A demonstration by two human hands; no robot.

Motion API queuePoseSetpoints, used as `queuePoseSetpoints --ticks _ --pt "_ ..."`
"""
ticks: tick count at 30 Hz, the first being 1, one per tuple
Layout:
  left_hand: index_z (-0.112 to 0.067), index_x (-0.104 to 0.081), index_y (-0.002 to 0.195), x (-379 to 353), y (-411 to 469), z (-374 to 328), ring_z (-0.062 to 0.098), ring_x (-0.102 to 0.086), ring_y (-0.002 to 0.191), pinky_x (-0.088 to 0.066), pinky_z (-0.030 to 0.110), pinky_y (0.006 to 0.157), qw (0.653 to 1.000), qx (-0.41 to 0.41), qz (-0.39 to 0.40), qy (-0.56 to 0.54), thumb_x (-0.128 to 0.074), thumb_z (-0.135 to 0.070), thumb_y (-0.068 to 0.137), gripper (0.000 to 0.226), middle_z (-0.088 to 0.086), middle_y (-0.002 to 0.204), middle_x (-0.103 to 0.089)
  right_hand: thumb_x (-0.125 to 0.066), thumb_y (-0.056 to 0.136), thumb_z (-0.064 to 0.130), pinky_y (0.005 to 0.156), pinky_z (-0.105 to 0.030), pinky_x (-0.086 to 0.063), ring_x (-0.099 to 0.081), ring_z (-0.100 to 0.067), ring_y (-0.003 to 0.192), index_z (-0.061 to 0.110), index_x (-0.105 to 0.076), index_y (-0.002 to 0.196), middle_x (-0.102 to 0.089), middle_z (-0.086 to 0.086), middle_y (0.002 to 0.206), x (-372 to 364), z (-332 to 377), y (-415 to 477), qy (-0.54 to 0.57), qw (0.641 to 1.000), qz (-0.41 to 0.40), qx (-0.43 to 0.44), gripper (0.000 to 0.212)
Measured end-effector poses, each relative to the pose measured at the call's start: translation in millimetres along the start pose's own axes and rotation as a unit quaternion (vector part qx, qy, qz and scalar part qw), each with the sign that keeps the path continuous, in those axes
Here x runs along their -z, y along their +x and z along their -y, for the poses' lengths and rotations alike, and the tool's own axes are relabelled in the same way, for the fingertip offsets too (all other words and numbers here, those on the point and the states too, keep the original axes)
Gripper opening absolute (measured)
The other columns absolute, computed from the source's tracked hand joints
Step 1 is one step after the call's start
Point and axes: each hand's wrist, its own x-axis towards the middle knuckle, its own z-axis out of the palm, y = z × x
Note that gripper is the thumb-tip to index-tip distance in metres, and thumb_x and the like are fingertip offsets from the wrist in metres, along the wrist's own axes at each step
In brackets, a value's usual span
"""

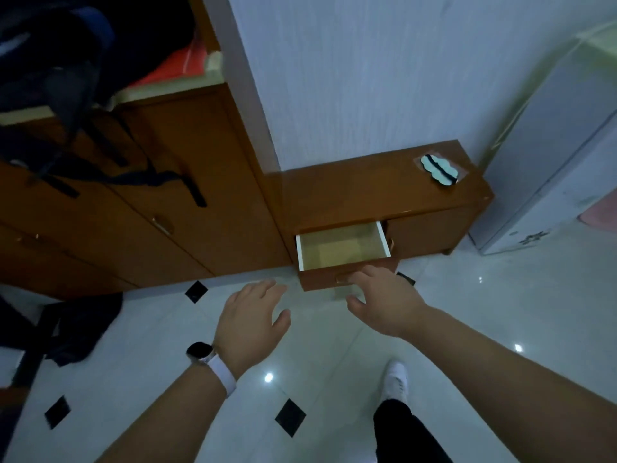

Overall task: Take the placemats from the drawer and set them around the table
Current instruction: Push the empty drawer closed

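A low brown wooden cabinet [377, 188] stands against the white wall, and its drawer [344, 248] is pulled out. Inside the drawer I see only a pale yellowish bottom; no placemats can be made out. My right hand [384, 302] reaches the drawer's wooden front, its fingertips at the handle; whether they hook it is unclear. My left hand [253, 315], with a watch on a white strap at the wrist, hovers spread over the floor just left of the drawer and holds nothing.
A pale blue cloud-shaped item with a black band [439, 168] lies on the cabinet top. A tall wooden wardrobe [160, 202] with a hanging dark backpack [50, 95] stands left. A grey-white appliance [561, 168] stands right. Dark clothing [76, 329] lies on the glossy tiled floor.
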Motion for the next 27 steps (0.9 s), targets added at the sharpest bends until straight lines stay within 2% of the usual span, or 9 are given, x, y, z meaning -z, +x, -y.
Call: queuePoseSetpoints --ticks 6,13,18,22,27 --pt "-0.015 -0.068 0.116 -15 103 -33 0.028 -0.066 0.098 -0.051 0.04 0.083 0.999 0.029 0.021 0.012 -0.044 -0.042 0.083 0.049 0.005 0.113 -0.07 -0.046 0.094 0.044 0.092 -0.036 -0.046 -0.051 -0.021 0.115 0.021 -0.056 0.13 -0.055 0.001 0.126 25 -78 68 -0.004 0.999 0.033 0.011 0.044" --pt "-0.011 -0.071 0.107 -43 165 -26 0.029 -0.067 0.091 -0.054 0.04 0.076 0.999 0.027 0.017 -0.019 -0.045 -0.036 0.082 0.043 0.006 0.103 -0.071 -0.046 0.094 0.045 0.087 -0.036 -0.047 -0.051 -0.021 0.109 0.021 -0.056 0.124 -0.055 0.002 0.121 7 -116 116 -0.007 0.999 0.042 -0.007 0.04" --pt "-0.01 -0.07 0.102 -105 192 -1 0.03 -0.065 0.087 -0.054 0.038 0.071 0.999 -0.008 0.028 -0.04 -0.046 -0.033 0.081 0.039 0.007 0.098 -0.071 -0.047 0.093 0.046 0.088 -0.036 -0.048 -0.05 -0.023 0.114 0.017 -0.056 0.124 -0.054 -0.002 0.126 -45 -142 137 -0.01 0.997 0.047 -0.058 0.043" --pt "-0.012 -0.068 0.112 -183 202 29 0.029 -0.064 0.098 -0.054 0.04 0.078 0.996 -0.009 0.079 -0.042 -0.043 -0.041 0.085 0.047 0.006 0.111 -0.068 -0.051 0.092 0.045 0.086 -0.035 -0.045 -0.049 -0.024 0.116 0.016 -0.053 0.127 -0.053 -0.004 0.128 -109 -162 158 -0.009 0.996 0.039 -0.082 0.046" --pt "-0.01 -0.066 0.117 -285 216 61 0.032 -0.061 0.107 -0.052 0.043 0.084 0.997 -0.006 0.067 -0.047 -0.044 -0.042 0.085 0.05 0.011 0.119 -0.066 -0.055 0.088 0.044 0.087 -0.037 -0.048 -0.052 -0.025 0.115 0.017 -0.051 0.133 -0.054 -0.004 0.129 -203 -194 193 -0.007 0.996 0.012 -0.092 0.052"
